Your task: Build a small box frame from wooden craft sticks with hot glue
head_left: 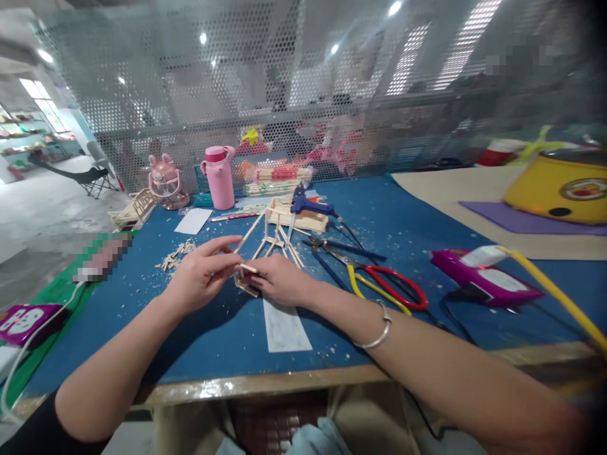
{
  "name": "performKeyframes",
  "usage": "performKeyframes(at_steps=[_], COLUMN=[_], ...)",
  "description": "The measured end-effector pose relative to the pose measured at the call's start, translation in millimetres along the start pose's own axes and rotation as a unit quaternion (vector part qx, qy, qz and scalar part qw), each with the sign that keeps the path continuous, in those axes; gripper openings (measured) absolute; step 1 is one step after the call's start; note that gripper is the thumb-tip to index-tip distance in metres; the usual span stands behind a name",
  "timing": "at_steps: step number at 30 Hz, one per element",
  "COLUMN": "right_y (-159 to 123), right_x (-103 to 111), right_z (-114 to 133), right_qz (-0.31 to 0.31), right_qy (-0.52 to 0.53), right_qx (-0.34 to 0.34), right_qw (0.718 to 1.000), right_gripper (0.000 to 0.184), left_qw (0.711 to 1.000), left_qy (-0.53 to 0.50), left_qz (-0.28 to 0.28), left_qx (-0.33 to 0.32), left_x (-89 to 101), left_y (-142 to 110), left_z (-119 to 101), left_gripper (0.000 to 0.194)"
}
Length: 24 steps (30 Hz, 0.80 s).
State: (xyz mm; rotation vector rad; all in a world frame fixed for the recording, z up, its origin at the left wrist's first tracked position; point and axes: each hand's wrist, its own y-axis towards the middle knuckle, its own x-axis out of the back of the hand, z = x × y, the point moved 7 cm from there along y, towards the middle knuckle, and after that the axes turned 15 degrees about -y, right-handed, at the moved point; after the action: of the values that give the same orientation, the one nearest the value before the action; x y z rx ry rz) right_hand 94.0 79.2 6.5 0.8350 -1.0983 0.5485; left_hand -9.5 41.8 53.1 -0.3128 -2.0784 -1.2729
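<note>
1. Setting: workshop room, perforated metal panel [190, 95] behind a blue surface [190, 354] littered with wood crumbs. Clock is centred on the hands, 12 pointing away from the person.
2. Step in hand, my read: fitting or adjusting thin wooden sticks in a small stick frame [247, 290]. Both hands are on this, none on a tool.
3. Next move, judged: calls for a steady two-handed hold, light fingertip pressure and square alignment. Thin sticks look easy to snap or skew.
4. Hands: close together, meeting at the piece. Left hand [203, 275] has thumb and fingers closed on its left side, at 9; right hand [279, 278] is curled onto it from 3. Exact contact points are partly hidden by the fingers.
5. Piece location: between the fingertips, tilted, above the surface as far as I can tell. Paper strip [287, 332] lies at 5, running out from under the right hand.
6. Around it: larger stick structure [277, 240] at 1, blue glue gun [313, 206] just beyond; cutters [351, 248] toward 2; scissors [401, 291] with red and yellow handles at 3; scattered stick offcuts [175, 256] at 10; pink bottle [220, 183] between 11 and 12.
</note>
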Motion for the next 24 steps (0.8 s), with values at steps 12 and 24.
performKeyframes(at_steps=[12,24], right_y=[4,3], right_x=[0,-3], right_z=[-5,-3], right_qz=[-0.017,-0.023], right_qy=[0.054,0.058], right_qx=[0.041,0.046], right_qw=[0.998,0.997], right_gripper=[0.017,0.017], left_qw=[0.98,0.987], left_qy=[0.079,0.026], left_qz=[0.174,0.155], left_qx=[0.048,0.03], left_x=[-2.1,-0.6], left_y=[22,17], left_z=[-2,1], left_gripper=[0.027,0.027])
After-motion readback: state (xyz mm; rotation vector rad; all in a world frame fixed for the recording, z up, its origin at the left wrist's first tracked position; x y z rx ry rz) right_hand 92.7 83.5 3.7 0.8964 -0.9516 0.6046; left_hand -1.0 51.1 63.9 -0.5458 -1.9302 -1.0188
